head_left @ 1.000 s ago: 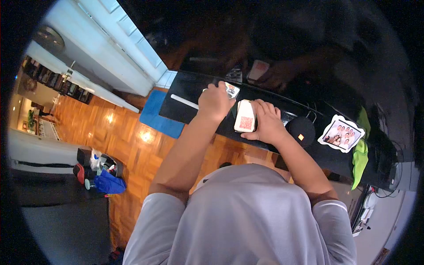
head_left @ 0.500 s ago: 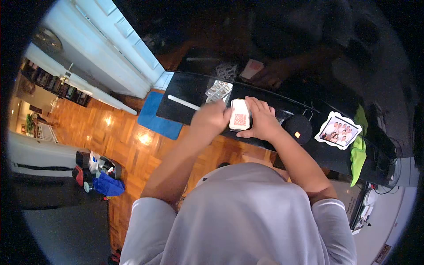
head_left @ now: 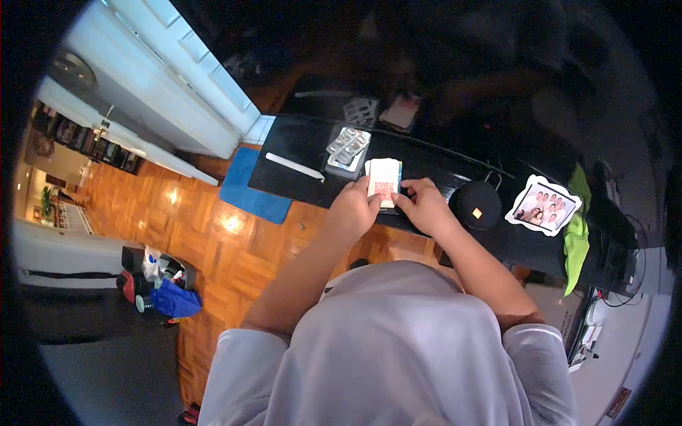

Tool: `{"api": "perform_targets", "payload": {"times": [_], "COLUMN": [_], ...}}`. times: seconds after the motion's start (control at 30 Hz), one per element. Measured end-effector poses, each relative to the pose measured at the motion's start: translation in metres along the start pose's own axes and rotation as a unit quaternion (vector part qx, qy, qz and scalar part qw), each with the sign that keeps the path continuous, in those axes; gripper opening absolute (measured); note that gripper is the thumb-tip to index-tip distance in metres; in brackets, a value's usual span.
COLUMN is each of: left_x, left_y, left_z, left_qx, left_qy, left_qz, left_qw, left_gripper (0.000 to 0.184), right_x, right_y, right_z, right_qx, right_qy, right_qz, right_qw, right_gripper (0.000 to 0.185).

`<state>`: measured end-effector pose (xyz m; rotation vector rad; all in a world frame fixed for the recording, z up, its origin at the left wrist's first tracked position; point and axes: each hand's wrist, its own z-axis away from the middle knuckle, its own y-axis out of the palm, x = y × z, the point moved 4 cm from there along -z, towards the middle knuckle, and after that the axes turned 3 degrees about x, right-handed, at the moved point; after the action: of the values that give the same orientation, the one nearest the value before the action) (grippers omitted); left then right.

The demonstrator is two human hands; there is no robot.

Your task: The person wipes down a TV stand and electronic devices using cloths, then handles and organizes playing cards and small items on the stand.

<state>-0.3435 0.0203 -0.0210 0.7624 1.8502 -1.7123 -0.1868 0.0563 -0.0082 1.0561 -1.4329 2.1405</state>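
A stack of white cards [head_left: 384,175] with a red square print, like a QR code, lies on the black tabletop in front of me. My left hand [head_left: 356,206] grips its left edge, fingers curled, thumb at the near corner. On the opposite edge, my right hand [head_left: 426,207] holds the stack between thumb and bent fingers. Just beyond my left hand are silver blister packs [head_left: 349,145] on a flat box. Left of them rests a slim white stick [head_left: 294,166], like a candle.
Right of the cards sits a round black object [head_left: 474,207] with an orange mark. Farther right are a white-framed photo [head_left: 544,206] and a green cloth [head_left: 577,248]. A blue mat [head_left: 256,186] lies on the wooden floor beside the black table [head_left: 284,186].
My left hand has come down from the stack's upper left to its near left corner. My right hand has drawn back from lying along the right side to a pinch at the near right.
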Motion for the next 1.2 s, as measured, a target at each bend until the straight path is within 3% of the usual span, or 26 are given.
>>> {"api": "perform_targets", "payload": {"times": [0.07, 0.13, 0.2, 0.27, 0.33, 0.4, 0.47, 0.5, 0.57, 0.67, 0.7, 0.8, 0.87, 0.9, 0.93, 1.0, 1.03, 1.2], "left_x": [0.002, 0.000, -0.001, -0.005, -0.012, -0.020, -0.025, -0.029, -0.036, -0.043, -0.041, -0.034, -0.041, -0.049, -0.059, -0.069, -0.069, -0.061], "left_y": [0.006, 0.003, 0.004, 0.000, -0.005, -0.007, -0.009, -0.010, -0.013, -0.013, -0.010, 0.000, 0.004, 0.004, 0.003, 0.006, 0.008, 0.014], "left_z": [0.000, 0.002, 0.003, 0.004, 0.004, 0.005, 0.005, 0.006, 0.007, 0.003, -0.001, -0.008, -0.006, -0.003, 0.001, 0.004, 0.005, 0.003], "left_qx": [0.008, -0.087, -0.093, -0.103, -0.033, -0.051, -0.069, -0.089, -0.109, -0.114, -0.099, -0.093, -0.135, -0.125, -0.110, -0.093, -0.101, -0.097], "left_qy": [-0.004, 0.036, 0.026, 0.015, -0.048, -0.038, -0.026, 0.008, 0.040, 0.039, 0.012, -0.014, 0.076, 0.097, 0.119, 0.164, 0.173, 0.174], "left_qz": [0.011, 0.008, 0.018, 0.028, 0.088, 0.037, -0.014, -0.058, -0.102, -0.090, -0.021, 0.093, 0.079, 0.047, 0.016, -0.036, -0.047, -0.050], "left_qw": [1.000, 0.996, 0.995, 0.994, 0.994, 0.997, 0.997, 0.994, 0.988, 0.989, 0.995, 0.991, 0.985, 0.986, 0.987, 0.981, 0.979, 0.979], "left_gripper": [0.039, 0.045, 0.047, 0.049, 0.046, 0.048, 0.050, 0.052, 0.055, 0.054, 0.053, 0.048, 0.042, 0.040, 0.038, 0.037, 0.035, 0.032], "right_x": [0.001, 0.002, 0.008, 0.008, 0.004, -0.005, -0.016, -0.013, -0.010, -0.013, -0.014, -0.014, -0.027, -0.021, -0.011, 0.001, 0.001, 0.008], "right_y": [0.001, 0.005, 0.006, 0.005, 0.008, 0.014, 0.025, 0.024, 0.025, 0.027, 0.027, 0.019, 0.004, -0.011, -0.026, -0.041, -0.043, -0.042], "right_z": [0.002, 0.005, 0.006, 0.004, 0.001, -0.003, -0.007, -0.006, 0.000, -0.003, -0.003, -0.004, -0.009, -0.008, -0.002, 0.002, 0.001, 0.018], "right_qx": [-0.015, -0.030, -0.042, 0.010, 0.020, 0.030, 0.086, 0.086, 0.060, 0.077, 0.076, 0.086, -0.092, -0.167, -0.238, -0.166, -0.071, -0.076], "right_qy": [-0.029, -0.064, -0.100, -0.011, 0.000, 0.014, 0.073, 0.072, 0.138, 0.145, 0.143, 0.135, -0.019, -0.119, -0.218, -0.241, -0.198, -0.204], "right_qz": [0.003, 0.028, 0.053, -0.026, -0.039, -0.053, -0.248, -0.248, -0.441, -0.491, -0.497, -0.495, -0.343, -0.200, -0.053, 0.054, -0.042, -0.024], "right_qw": [0.999, 0.997, 0.993, 1.000, 0.999, 0.998, 0.962, 0.962, 0.885, 0.855, 0.853, 0.854, 0.934, 0.958, 0.945, 0.955, 0.977, 0.976], "right_gripper": [0.042, 0.041, 0.039, 0.038, 0.038, 0.037, 0.032, 0.032, 0.028, 0.025, 0.023, 0.029, 0.048, 0.056, 0.064, 0.067, 0.066, 0.059]}}
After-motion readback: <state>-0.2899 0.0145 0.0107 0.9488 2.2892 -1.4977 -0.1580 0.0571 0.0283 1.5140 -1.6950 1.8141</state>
